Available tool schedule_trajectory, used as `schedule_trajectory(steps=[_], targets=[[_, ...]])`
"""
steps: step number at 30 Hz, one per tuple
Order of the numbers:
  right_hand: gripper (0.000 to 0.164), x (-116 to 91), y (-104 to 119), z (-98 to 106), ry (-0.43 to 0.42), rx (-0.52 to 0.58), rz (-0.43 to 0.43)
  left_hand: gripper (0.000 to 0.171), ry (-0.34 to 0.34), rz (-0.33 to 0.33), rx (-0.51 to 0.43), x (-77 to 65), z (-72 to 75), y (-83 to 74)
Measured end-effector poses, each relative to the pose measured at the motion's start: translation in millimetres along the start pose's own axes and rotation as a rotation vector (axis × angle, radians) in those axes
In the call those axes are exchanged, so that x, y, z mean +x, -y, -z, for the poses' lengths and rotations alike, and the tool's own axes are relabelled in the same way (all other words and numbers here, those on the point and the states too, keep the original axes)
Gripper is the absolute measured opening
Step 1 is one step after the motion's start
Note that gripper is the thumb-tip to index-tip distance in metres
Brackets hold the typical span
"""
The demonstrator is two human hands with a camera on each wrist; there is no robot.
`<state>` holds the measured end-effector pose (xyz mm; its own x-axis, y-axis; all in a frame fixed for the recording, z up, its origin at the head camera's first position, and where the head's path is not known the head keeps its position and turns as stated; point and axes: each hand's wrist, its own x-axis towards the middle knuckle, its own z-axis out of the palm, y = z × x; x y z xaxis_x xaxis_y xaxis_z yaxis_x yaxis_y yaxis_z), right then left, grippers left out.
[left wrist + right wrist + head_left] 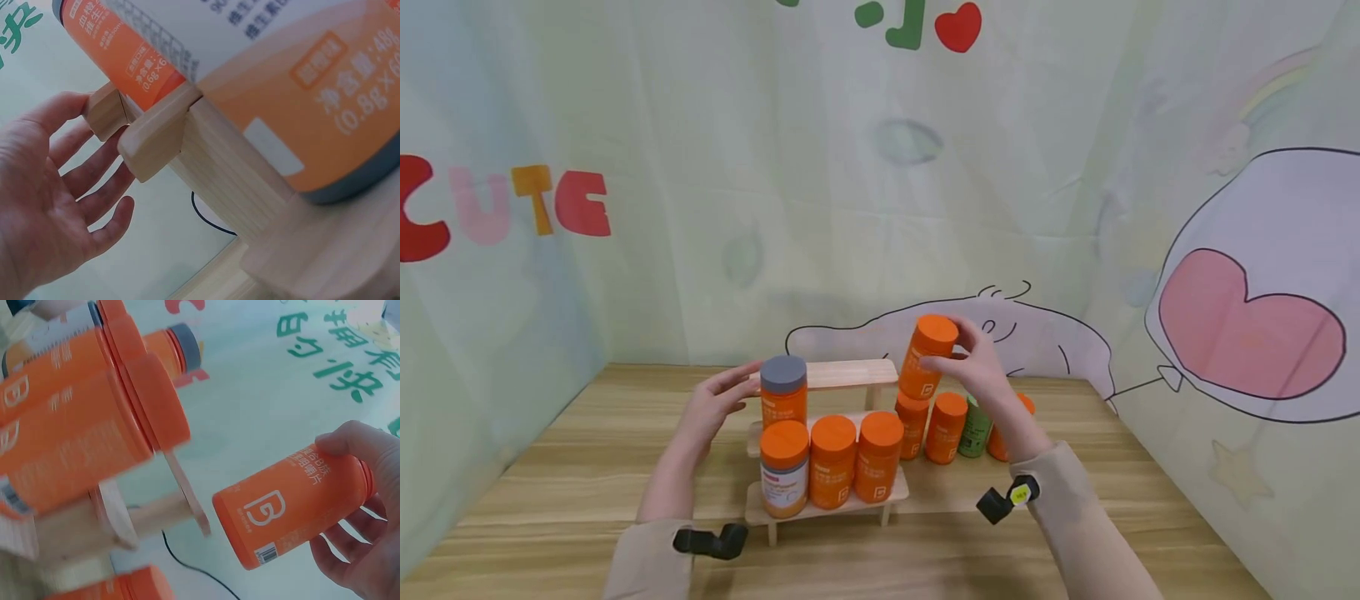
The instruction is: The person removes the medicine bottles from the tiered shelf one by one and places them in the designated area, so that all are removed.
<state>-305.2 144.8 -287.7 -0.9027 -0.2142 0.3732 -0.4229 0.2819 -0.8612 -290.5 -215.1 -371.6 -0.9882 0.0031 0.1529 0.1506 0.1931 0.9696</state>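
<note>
A stepped wooden rack [850, 373] stands on the table. On its lowest step are an orange-capped bottle with a white label [784, 486] and two plain orange bottles [832, 467]. Behind them, one step up, sits an orange bottle with a grey cap [784, 407]. My left hand [56, 187] is at the rack's left side, fingertips at the wooden ends, fingers loosely bent. My right hand [973, 367] grips an orange bottle [290, 503] near its cap, between thumb and fingers. That bottle is tilted in the air, right of the rack's top step.
Right of the rack, more orange bottles [946, 429] and a green bottle [975, 429] stand in a row on the wood-grain table [587, 475]. A printed curtain [700, 208] hangs behind and on both sides.
</note>
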Motion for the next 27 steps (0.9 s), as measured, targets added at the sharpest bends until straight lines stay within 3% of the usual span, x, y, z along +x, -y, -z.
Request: schedule_trajectory(steps=[13, 19, 27], targets=[[0.063, -9, -32, 82, -0.232, -0.134, -0.093, 0.061, 0.001, -0.002, -0.004, -0.4, 1.2, 0.6], [0.064, -17, -46, 107, -0.327, -0.193, -0.148, 0.061, 0.001, -0.006, 0.003, -0.4, 1.6, 0.4], [0.061, -25, -65, 128, -0.424, -0.156, -0.191, 0.06, -0.002, -0.006, 0.002, -1.0, 1.4, 0.6]])
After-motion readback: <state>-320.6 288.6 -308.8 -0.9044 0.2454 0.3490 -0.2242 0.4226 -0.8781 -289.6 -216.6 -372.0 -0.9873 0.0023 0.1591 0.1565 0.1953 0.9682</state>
